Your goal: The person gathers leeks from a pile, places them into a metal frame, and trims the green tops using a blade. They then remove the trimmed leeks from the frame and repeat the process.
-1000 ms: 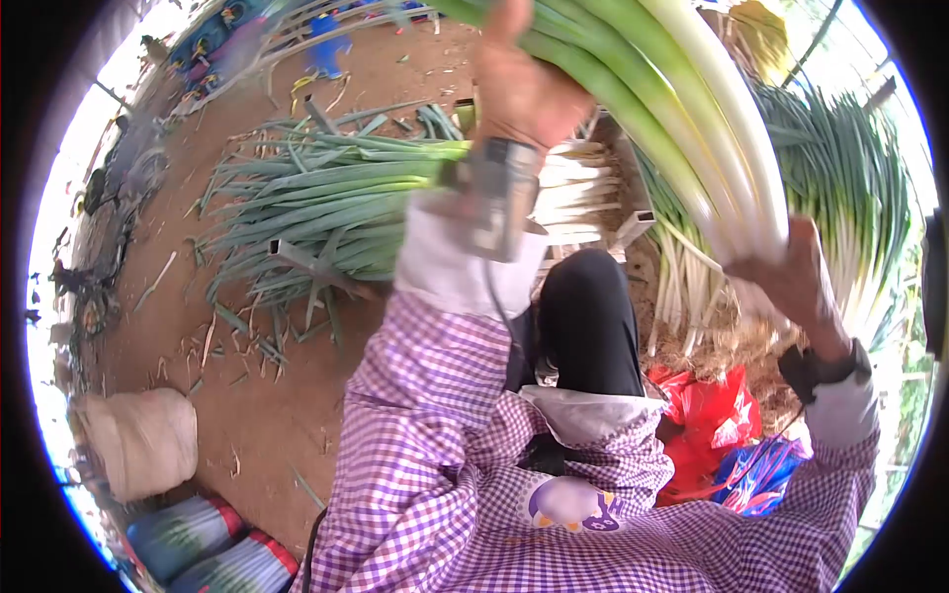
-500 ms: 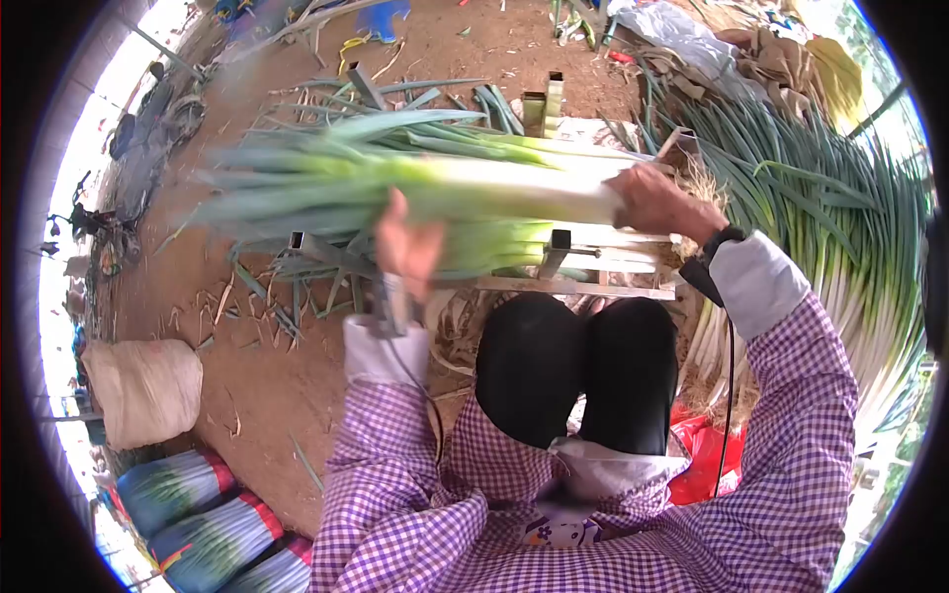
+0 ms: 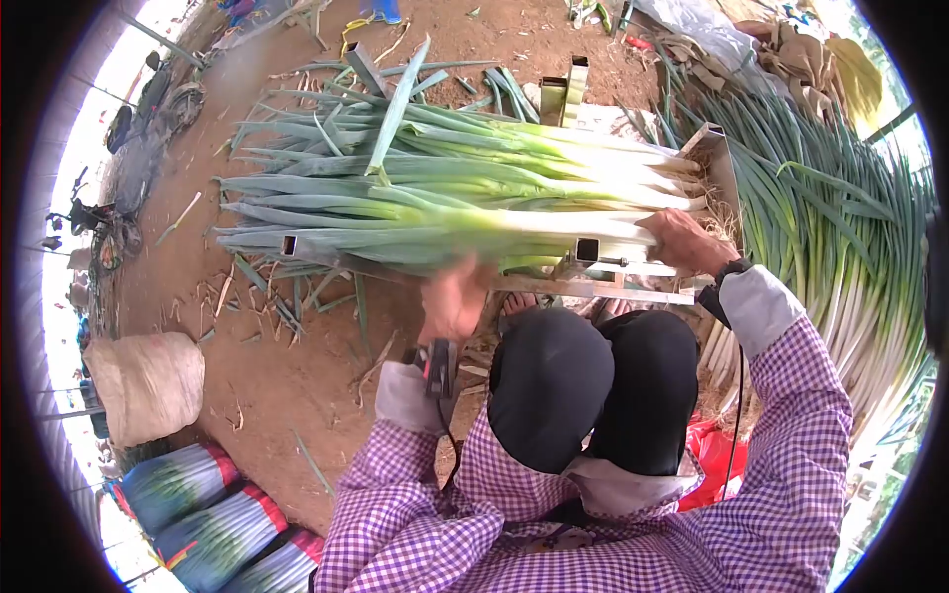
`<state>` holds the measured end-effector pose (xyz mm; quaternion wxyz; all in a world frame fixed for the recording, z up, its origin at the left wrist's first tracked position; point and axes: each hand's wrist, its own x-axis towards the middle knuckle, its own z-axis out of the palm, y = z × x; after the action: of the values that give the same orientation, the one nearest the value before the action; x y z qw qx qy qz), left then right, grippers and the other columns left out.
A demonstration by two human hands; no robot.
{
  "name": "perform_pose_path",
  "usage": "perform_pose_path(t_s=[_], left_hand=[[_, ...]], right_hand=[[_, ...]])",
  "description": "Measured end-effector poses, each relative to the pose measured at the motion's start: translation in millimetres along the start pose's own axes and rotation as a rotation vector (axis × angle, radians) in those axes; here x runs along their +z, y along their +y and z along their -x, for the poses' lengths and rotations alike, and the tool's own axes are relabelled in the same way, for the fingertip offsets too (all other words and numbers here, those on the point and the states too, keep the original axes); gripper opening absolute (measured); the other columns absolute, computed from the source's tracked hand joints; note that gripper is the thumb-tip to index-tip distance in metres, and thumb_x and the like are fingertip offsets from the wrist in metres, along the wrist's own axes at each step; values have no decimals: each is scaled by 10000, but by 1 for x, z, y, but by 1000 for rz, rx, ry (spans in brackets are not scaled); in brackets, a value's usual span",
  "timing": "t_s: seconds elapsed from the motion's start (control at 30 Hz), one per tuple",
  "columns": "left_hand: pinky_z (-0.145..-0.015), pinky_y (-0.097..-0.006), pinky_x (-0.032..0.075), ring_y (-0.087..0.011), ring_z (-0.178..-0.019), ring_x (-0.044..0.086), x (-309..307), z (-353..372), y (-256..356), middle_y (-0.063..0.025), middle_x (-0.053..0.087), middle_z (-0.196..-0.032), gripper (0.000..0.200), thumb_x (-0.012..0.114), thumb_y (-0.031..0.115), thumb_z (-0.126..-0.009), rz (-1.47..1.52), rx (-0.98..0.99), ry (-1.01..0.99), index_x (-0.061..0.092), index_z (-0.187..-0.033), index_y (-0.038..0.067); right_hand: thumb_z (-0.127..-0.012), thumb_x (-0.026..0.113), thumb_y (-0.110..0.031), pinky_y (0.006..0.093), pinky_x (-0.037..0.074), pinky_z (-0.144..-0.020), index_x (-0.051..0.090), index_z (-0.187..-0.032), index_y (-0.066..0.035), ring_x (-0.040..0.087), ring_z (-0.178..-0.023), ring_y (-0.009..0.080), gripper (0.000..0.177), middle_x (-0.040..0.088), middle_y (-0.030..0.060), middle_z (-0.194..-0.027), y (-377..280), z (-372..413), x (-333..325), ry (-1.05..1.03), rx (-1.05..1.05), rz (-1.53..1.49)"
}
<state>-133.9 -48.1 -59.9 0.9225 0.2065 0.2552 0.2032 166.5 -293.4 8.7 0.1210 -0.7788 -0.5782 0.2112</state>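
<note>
Long green onions [image 3: 465, 178] lie side by side in a metal rack [image 3: 727, 168], leaves to the left and white root ends to the right. My right hand [image 3: 687, 242] is closed around the white ends of the nearest green onions, low in the rack near its right end. Just below their green middle is my left hand [image 3: 455, 296], smeared by motion, its fingertips right at the stalks by the rack's near side. One loose leaf [image 3: 397, 109] lies slanted across the top of the pile.
A large heap of green onions [image 3: 840, 217] lies to the right. At lower left are packed bundles [image 3: 213, 529] in printed wrapping and a pale sack [image 3: 146, 385]. Leaf scraps litter the dirt floor [image 3: 267, 395]. Square metal posts [image 3: 573, 94] rise along the rack's sides.
The green onions held across both hands have come down onto the pile in the rack. My left hand has moved right and lower, and my right hand has moved slightly right and down.
</note>
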Motion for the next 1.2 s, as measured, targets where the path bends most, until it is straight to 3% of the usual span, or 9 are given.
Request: perform_pose_path(t_s=[0.13,0.27,0.4,0.6,0.77,0.87,1.0,1.07,1.2], left_hand=[[-903,-377,559,-227,-1045,659,18,48,14,-106,665,-1132,348,622,71,-977,-590,-210,183,538,-1306,-2],[-817,-301,563,-154,-911,679,36,59,43,-91,690,-1050,276,688,99,-945,-1295,332,-12,631,-1188,-17],[-934,-386,515,-274,-1055,650,86,26,89,-132,664,-1132,311,725,49,-847,-1800,983,-139,665,-1148,-1],[-1108,-464,356,-293,-1275,512,89,-28,134,-116,627,-1223,291,711,172,-856,-2403,1055,-453,683,-1100,15],[-1110,-482,329,-265,-1206,541,76,-10,158,-83,617,-998,253,700,256,-869,-2565,1130,-401,674,-991,36],[-1052,-479,369,-273,-1134,559,63,2,157,-83,613,-1003,282,710,268,-866,-2574,1075,-233,669,-1021,36],[-927,-489,442,-318,-1083,563,45,4,148,-110,591,-1160,443,655,403,-933,-2630,972,322,649,-1190,42],[-1003,-576,396,-357,-1239,515,47,-6,155,-146,532,-1361,562,635,414,-948,-2488,707,505,543,-1346,27],[-1081,-711,252,-366,-1405,391,46,-39,182,-183,430,-1501,657,671,311,-934,-2363,712,861,399,-1446,2]], right_hand=[[-680,756,-52,476,535,-765,711,-988,-34,683,-855,394,311,707,204,-857,13,17,16,50,63,64],[-692,765,-62,477,538,-761,711,-999,-41,684,-850,389,313,710,191,-853,16,19,26,98,71,54],[-706,765,-64,489,543,-757,711,-1019,-60,687,-851,393,317,712,189,-861,34,17,55,122,63,169],[-735,716,-45,493,546,-799,710,-978,-51,681,-898,399,242,706,208,-903,29,20,60,172,106,172],[-741,680,-31,497,540,-802,707,-966,-64,673,-904,401,230,700,205,-890,31,19,64,185,115,148],[-742,657,-19,502,539,-786,704,-950,-58,670,-883,410,217,696,207,-877,29,21,66,222,93,133],[-740,623,1,513,533,-760,698,-944,-55,666,-857,420,225,690,214,-859,38,19,72,274,37,117],[-734,619,-4,519,526,-756,696,-922,-49,664,-852,419,208,685,222,-849,32,22,69,262,76,121],[-728,635,-24,512,527,-750,696,-894,-41,661,-836,419,178,682,218,-834,39,21,75,256,70,133]])
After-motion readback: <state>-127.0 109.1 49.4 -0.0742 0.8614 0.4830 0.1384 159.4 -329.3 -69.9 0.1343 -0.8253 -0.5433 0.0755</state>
